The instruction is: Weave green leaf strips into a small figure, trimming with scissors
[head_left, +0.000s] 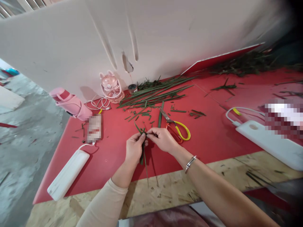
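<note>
My left hand (136, 145) pinches a small bundle of green leaf strips (142, 157), whose ends hang below the fingers and poke out above them. Close against it, my right hand (162, 138) has thumb and forefinger pressed together at the bundle's side; what lies between those fingertips is too small to make out. Just beyond the right hand lie scissors (181, 130) with yellow handles, blades pointing away. One flat green strip (161, 114) rests beside the blades. Short cut pieces (148, 114) are scattered in front of both hands.
Long green strips (156, 93) lie piled at the back by a small tin (132, 89). Leftward are a pink bottle (71, 102), a clear pink jug (111, 86), a phone (94, 127) and a white power bank (68, 175). Another white power bank (270, 142) sits right.
</note>
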`<control>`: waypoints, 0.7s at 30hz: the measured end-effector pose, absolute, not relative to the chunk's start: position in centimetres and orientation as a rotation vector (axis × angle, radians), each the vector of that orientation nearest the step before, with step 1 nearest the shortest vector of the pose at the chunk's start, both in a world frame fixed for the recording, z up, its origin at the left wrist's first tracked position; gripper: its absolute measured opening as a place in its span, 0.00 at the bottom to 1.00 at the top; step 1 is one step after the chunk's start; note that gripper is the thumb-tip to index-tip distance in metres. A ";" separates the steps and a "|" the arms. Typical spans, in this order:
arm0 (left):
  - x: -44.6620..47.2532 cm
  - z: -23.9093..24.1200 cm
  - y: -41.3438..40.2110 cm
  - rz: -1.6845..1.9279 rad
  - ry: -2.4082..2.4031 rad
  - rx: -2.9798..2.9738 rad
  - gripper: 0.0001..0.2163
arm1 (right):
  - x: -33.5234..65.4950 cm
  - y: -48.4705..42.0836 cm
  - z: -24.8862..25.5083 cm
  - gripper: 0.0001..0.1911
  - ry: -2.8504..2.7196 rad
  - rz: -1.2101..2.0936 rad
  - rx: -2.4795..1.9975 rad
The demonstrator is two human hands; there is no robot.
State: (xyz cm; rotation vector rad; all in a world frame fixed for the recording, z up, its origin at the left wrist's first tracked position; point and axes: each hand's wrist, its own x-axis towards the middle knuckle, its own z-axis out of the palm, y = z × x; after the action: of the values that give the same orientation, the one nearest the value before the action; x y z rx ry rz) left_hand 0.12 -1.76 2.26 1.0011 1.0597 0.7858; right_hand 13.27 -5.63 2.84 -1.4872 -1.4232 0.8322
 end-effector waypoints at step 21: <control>-0.4 3.2 -1.9 0.682 0.890 1.280 0.11 | 16.6 -1.7 7.1 0.21 -2.189 -0.138 -1.389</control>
State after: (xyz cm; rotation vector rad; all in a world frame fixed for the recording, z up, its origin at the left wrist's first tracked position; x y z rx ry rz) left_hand -0.43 -1.90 3.24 1.2796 0.8896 0.6823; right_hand 16.57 -1.71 7.11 -1.3889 -2.1893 -0.1375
